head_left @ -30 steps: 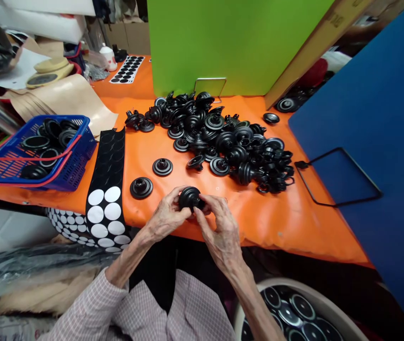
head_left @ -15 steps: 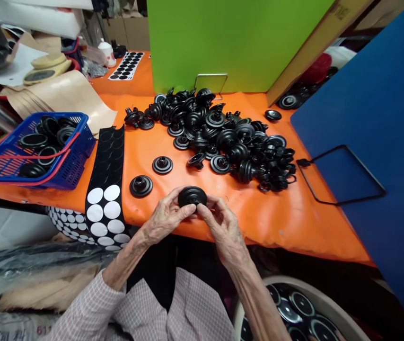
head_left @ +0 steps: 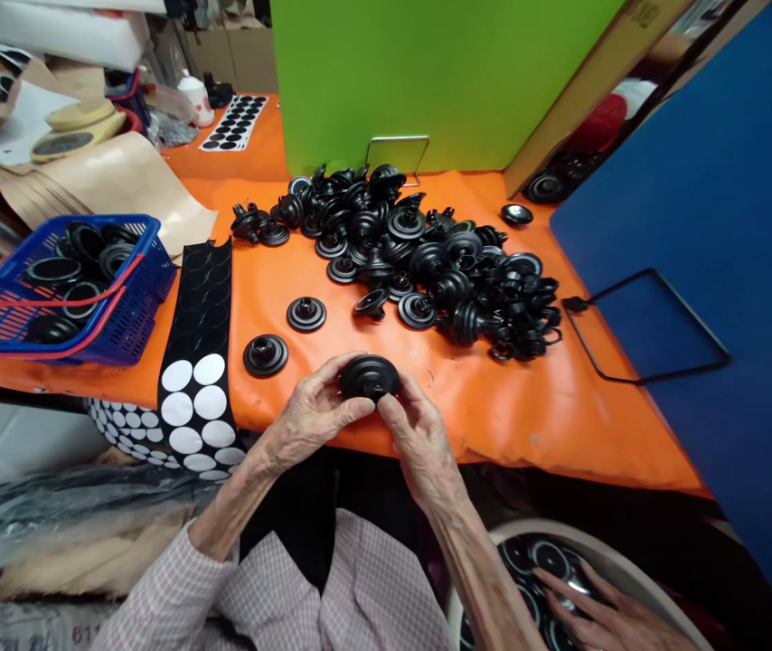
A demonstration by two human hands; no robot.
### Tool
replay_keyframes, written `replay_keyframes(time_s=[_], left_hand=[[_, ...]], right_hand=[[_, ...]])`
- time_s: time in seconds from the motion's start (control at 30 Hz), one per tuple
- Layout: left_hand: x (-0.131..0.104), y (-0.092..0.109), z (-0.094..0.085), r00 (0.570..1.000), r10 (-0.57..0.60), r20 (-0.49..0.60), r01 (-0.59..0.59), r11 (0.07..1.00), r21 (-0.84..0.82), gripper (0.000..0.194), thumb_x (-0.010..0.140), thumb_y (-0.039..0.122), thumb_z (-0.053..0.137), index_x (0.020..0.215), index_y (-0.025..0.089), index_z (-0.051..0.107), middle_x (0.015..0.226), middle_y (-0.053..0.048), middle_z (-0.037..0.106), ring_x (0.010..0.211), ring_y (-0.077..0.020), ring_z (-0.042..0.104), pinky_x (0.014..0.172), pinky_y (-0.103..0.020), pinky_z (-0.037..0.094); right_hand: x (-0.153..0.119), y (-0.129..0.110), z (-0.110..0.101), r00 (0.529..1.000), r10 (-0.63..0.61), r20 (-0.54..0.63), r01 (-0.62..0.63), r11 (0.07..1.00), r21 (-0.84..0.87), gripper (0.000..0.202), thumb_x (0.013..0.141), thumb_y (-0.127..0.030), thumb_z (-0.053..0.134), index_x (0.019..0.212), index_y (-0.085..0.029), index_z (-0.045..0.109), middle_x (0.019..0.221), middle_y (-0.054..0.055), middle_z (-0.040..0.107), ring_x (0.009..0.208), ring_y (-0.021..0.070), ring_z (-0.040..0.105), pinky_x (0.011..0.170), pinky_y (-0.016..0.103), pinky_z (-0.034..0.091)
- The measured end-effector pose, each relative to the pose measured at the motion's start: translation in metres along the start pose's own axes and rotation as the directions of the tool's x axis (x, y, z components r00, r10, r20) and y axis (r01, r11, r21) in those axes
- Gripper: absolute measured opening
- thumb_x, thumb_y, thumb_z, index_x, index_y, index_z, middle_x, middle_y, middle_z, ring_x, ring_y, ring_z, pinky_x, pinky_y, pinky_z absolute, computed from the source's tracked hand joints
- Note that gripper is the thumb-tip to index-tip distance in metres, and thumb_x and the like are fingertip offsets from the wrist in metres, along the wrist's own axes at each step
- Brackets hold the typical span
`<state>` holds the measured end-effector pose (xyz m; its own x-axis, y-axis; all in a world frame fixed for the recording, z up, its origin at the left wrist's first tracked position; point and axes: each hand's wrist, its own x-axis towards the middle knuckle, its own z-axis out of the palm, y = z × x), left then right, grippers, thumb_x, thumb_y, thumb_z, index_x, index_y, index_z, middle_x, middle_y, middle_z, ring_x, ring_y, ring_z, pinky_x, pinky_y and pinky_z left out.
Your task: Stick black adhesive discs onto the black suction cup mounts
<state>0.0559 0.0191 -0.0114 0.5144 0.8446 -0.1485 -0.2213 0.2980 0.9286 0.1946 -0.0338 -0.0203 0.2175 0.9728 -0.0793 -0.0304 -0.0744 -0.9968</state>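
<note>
Over the front edge of the orange-covered table [head_left: 528,411], I hold a black round plastic knob [head_left: 367,371] with stepped rings and a short central stem. My left hand [head_left: 311,409] grips its left side, and my right hand [head_left: 421,436] closes on its right side. Both thumbs meet near the stem, which faces me. Two similar parts, a near disc [head_left: 265,354] and a farther disc [head_left: 305,314], lie stem-up to the left. Beyond my hands spreads a heap of black knobs [head_left: 413,262].
A blue basket [head_left: 135,330] of black discs stands at left. Beside it a black strip with white round stickers [head_left: 185,439] hangs over the edge. Another person's hand [head_left: 596,610] reaches into a tub [head_left: 657,570] of black discs. Green [head_left: 440,81] and blue boards [head_left: 671,226] stand behind and right.
The knob has tipped slightly between my fingers, with both hands still on it. The other person's hand has come farther into the tub at lower right. The view has shifted a little.
</note>
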Motion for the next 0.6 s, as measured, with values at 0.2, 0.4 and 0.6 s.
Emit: replay_keyframes(time_s=[0.2,0.4,0.6], left_hand=[[-0.003,0.000,0.000,1.000,-0.006,0.009,0.006,1.000,-0.003,0.052,0.075,0.029,0.073,0.124,0.020,0.056,0.125,-0.009,0.062,0.118,-0.0249,0.057,0.100,-0.037,0.048],[-0.005,0.002,0.003,0.993,0.098,-0.064,-0.089,0.988,0.124,0.044,0.079,0.029,0.069,0.120,0.017,0.057,0.123,-0.009,0.063,0.113,-0.0232,0.061,0.098,-0.033,0.049],[-0.003,0.000,0.001,0.994,0.102,-0.044,-0.099,0.992,0.081,0.054,0.080,0.027,0.069,0.130,0.021,0.051,0.128,-0.008,0.060,0.119,-0.0223,0.057,0.101,-0.032,0.047]], right_hand=[[-0.002,-0.001,0.004,0.999,0.013,-0.030,-0.013,1.000,0.012,0.038,0.081,-0.047,0.064,0.109,-0.023,0.059,0.107,0.006,0.066,0.103,0.0214,0.061,0.091,0.038,0.050],[0.000,-0.002,0.011,0.998,-0.014,-0.068,0.017,0.999,0.040,0.034,0.080,-0.047,0.066,0.102,-0.023,0.058,0.099,0.003,0.064,0.094,0.0187,0.062,0.085,0.034,0.052],[0.005,0.003,0.007,0.997,-0.057,0.042,0.055,0.997,0.056,0.039,0.086,-0.044,0.059,0.120,-0.025,0.052,0.113,0.006,0.064,0.104,0.0197,0.063,0.091,0.037,0.053]])
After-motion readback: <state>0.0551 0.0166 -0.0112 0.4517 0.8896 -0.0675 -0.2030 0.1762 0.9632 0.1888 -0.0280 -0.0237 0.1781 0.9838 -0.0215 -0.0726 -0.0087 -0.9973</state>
